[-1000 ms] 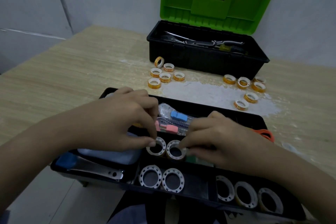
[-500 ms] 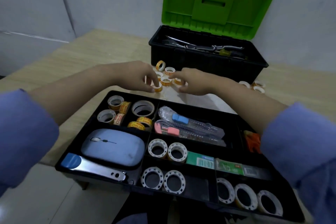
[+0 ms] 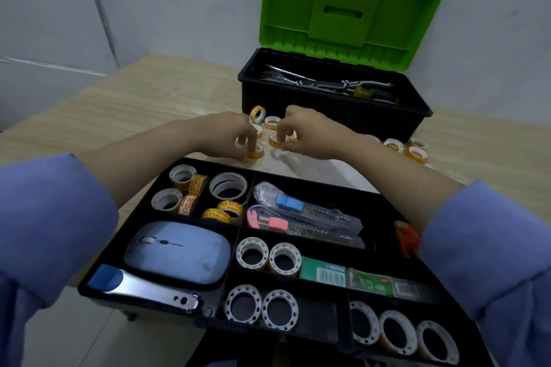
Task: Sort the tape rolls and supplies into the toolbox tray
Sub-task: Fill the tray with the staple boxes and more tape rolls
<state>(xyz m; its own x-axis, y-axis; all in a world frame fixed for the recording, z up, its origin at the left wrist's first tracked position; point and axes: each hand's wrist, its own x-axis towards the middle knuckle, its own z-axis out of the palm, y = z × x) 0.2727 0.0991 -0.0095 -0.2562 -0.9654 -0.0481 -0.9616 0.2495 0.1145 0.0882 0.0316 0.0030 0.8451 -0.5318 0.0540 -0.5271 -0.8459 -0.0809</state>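
Observation:
A black toolbox tray (image 3: 313,181) lies in front of me, divided into compartments that hold tape rolls (image 3: 228,185), white-cored rolls (image 3: 252,253) and utility knives (image 3: 301,213). Beyond its far edge, small orange tape rolls (image 3: 258,114) lie loose on the table. My left hand (image 3: 223,135) reaches over them, fingers curled down onto one small roll (image 3: 255,152). Beside it, the fingertips of my right hand (image 3: 313,135) pinch another small roll (image 3: 275,141).
The open black toolbox (image 3: 328,112) with a green lid (image 3: 351,9) stands behind the rolls, tools inside. More small rolls (image 3: 416,153) lie at the right. The tray also holds a blue mouse (image 3: 179,250), a metal tool (image 3: 143,287), staple boxes (image 3: 323,272) and an orange item (image 3: 407,237).
Both hands left the white-cored rolls in the tray's middle compartment, reached forward over the tray to the loose orange rolls and closed their fingers on them.

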